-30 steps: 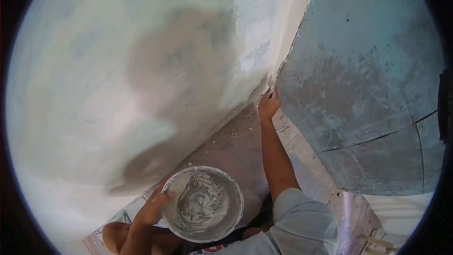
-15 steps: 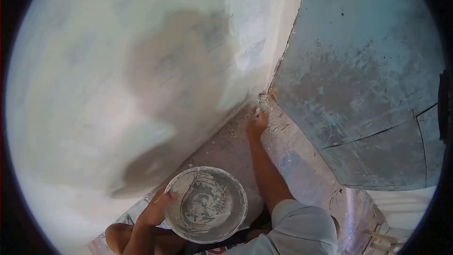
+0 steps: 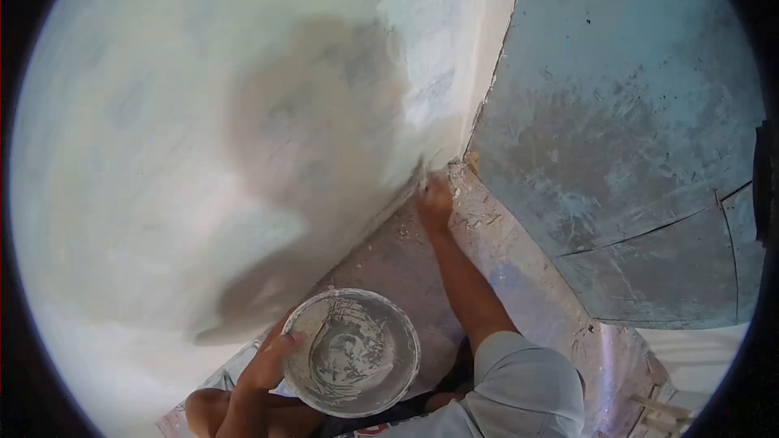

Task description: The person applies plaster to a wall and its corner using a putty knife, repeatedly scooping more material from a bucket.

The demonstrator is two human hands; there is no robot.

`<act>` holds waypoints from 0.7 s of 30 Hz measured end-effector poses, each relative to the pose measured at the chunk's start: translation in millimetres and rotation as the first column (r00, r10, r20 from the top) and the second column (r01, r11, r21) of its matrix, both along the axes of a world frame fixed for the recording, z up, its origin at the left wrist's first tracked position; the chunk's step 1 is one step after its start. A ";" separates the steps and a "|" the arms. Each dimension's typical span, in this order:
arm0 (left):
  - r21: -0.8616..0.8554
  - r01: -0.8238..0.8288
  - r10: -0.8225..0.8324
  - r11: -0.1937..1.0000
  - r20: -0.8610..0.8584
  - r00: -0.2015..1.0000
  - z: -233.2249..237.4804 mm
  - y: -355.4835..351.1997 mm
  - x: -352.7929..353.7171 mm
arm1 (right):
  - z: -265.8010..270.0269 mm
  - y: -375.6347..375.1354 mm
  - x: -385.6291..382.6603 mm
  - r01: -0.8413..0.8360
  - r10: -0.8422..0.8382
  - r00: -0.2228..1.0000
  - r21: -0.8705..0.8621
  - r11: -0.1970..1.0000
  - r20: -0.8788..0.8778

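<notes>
My left hand grips the left rim of a round grey bowl, its thumb over the edge. Whitish paste is smeared across the bowl's inside. Higher up, my right hand is at the foot of the pale plastered wall, close to the corner. Its fingers are curled together, and what they hold is too small and blurred to make out.
A blue-grey panel with dark scuffs and cracks stands on the right. Crumbs and debris lie on the dusty floor by the corner. Wooden pieces are at the lower right.
My right hand has moved slightly left, from the corner towards the wall's lower edge. The bowl has shifted very little in my left hand.
</notes>
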State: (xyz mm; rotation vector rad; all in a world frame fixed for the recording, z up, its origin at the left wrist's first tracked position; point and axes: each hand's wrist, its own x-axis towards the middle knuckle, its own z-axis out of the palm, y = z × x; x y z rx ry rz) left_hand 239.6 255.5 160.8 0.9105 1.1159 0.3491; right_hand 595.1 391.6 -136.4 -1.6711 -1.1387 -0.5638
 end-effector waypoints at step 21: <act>-0.012 -0.002 0.002 1.000 -0.048 0.999 1.1 1.0 0.9 | -24.6 -14.8 -12.6 0.066 -0.110 0.964 -0.179 0.982 -0.243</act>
